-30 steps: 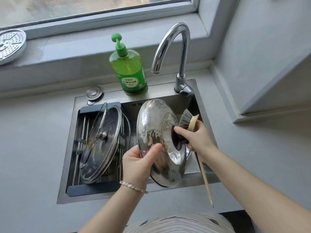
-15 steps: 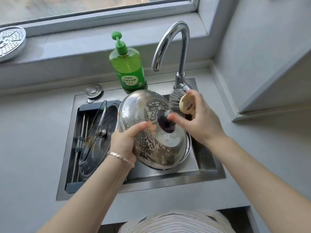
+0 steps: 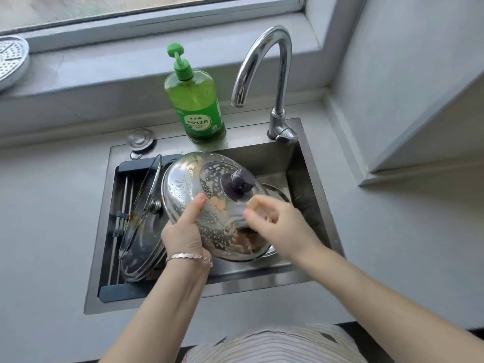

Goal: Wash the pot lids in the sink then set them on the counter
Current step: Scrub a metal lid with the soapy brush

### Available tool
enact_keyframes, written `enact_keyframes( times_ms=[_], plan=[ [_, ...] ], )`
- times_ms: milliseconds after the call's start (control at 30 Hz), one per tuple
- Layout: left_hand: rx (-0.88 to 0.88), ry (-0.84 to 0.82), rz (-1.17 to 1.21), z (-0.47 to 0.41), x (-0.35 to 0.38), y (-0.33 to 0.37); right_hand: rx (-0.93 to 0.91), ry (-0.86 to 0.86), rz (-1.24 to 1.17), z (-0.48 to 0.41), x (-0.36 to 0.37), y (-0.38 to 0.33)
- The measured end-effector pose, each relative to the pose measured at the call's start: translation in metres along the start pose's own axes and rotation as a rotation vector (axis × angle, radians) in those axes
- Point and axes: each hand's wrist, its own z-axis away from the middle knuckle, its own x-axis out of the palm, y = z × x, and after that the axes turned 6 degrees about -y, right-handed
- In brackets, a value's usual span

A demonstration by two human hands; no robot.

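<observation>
A soapy steel pot lid [image 3: 188,184] with a dark knob [image 3: 239,182] is held tilted over the sink [image 3: 296,163]. My left hand [image 3: 184,234] grips its near-left rim, thumb on top. My right hand [image 3: 277,226], blurred by motion, holds a dish brush [image 3: 242,220] pressed against the lid's lower face. A glass lid [image 3: 142,231] with a steel rim leans on edge in the sink's left half, against the rack. Another rim [image 3: 275,191] shows under the held lid.
A green dish soap bottle [image 3: 195,100] stands behind the sink beside the chrome faucet [image 3: 277,74]. A dark drain rack [image 3: 123,213] fills the sink's left side. A perforated steel plate [image 3: 11,58] lies on the windowsill. Grey counter [image 3: 392,231] surrounds the sink.
The steel lid tipped from upright to knob-up and lower in the sink. My right hand moved the brush from behind the lid near the faucet down onto its front face.
</observation>
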Motion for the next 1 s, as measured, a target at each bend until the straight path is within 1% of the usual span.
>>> enact_keyframes(
  times_ms=[33,67,133,167,200,300,333,367,433,467,500,533,600,633,667,733,800,833,933,967,1000],
  plan=[
    [0.009,-0.003,-0.004,-0.001,-0.002,0.001,-0.010,-0.020,-0.011,0.004,0.002,0.001],
    [0.023,-0.006,-0.015,-0.002,-0.003,0.001,0.009,0.002,-0.042,0.001,-0.003,0.008],
    [0.047,-0.021,-0.030,0.000,-0.004,0.001,0.109,0.118,-0.103,-0.011,-0.015,0.021],
    [0.060,-0.028,-0.036,0.000,-0.003,0.001,0.125,0.143,-0.100,-0.012,-0.015,0.021],
    [0.066,-0.032,-0.036,0.001,-0.002,0.002,0.089,0.127,-0.092,-0.008,-0.011,0.017],
    [0.021,-0.040,0.022,-0.003,0.001,0.005,-0.068,-0.040,-0.056,0.018,0.012,-0.010],
    [0.006,-0.034,0.043,-0.004,0.001,0.006,-0.075,-0.035,-0.032,0.019,0.011,-0.012],
    [0.005,-0.023,0.057,-0.004,0.001,0.007,-0.045,0.008,-0.014,0.013,0.005,-0.008],
    [0.012,-0.003,0.074,-0.004,0.004,0.008,0.077,0.143,-0.022,-0.005,-0.012,0.002],
    [0.017,0.007,0.084,-0.004,0.005,0.008,0.095,0.169,-0.019,-0.008,-0.014,0.005],
    [0.024,0.011,0.093,-0.005,0.006,0.009,0.082,0.158,-0.020,-0.005,-0.010,0.002],
    [0.029,0.014,0.105,-0.007,0.007,0.011,0.017,0.120,-0.013,0.002,-0.002,-0.002],
    [0.014,0.020,0.130,-0.011,0.007,0.013,-0.076,0.013,0.012,0.023,0.017,-0.018],
    [0.004,0.018,0.143,-0.012,0.007,0.015,-0.092,0.005,0.023,0.027,0.020,-0.021],
    [0.002,0.013,0.156,-0.013,0.007,0.017,-0.087,0.047,0.036,0.022,0.016,-0.015],
    [0.000,0.003,0.171,-0.013,0.006,0.019,-0.016,0.204,-0.019,0.001,0.000,0.001],
    [-0.003,0.002,0.163,-0.013,0.005,0.019,0.014,0.265,-0.033,-0.005,-0.005,0.008],
    [-0.004,-0.002,0.161,-0.012,0.005,0.020,-0.012,0.241,-0.012,0.001,0.000,0.004],
    [-0.025,-0.044,0.183,-0.009,0.004,0.021,-0.120,0.086,0.015,0.027,0.015,-0.011],
    [-0.033,-0.066,0.189,-0.007,0.003,0.021,-0.126,0.096,0.007,0.027,0.010,-0.010],
    [-0.033,-0.087,0.192,-0.005,0.003,0.020,-0.106,0.151,-0.017,0.019,0.002,-0.004]
  ],
)
